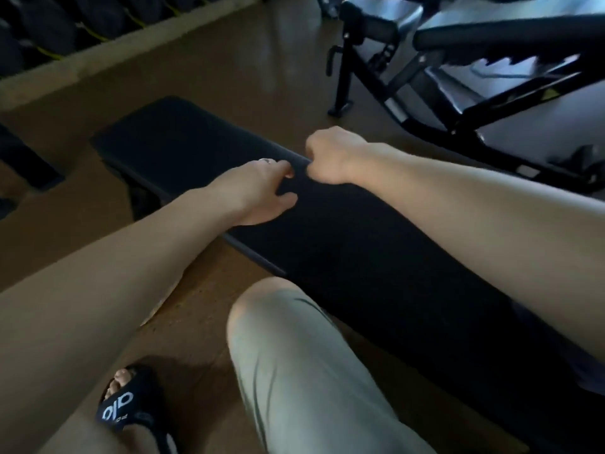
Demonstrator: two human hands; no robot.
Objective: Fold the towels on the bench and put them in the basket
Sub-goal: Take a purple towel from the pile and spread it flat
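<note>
A knee [294, 339] in pale shorts and a sandalled foot [131, 407] sat nearest, below the two grips. Under the forearms a dark towel [343, 244] lay along the bench [157, 139], barely distinguishable from its black pad. The left hand [258, 191] pinched cloth between thumb and fingers; just beside it the right hand [327, 155] was clenched on the towel's far edge. Black on black, a fold could easily go crooked or a layer slip unnoticed. Beyond the grips stood another weight bench [474, 77]; no basket was in view
</note>
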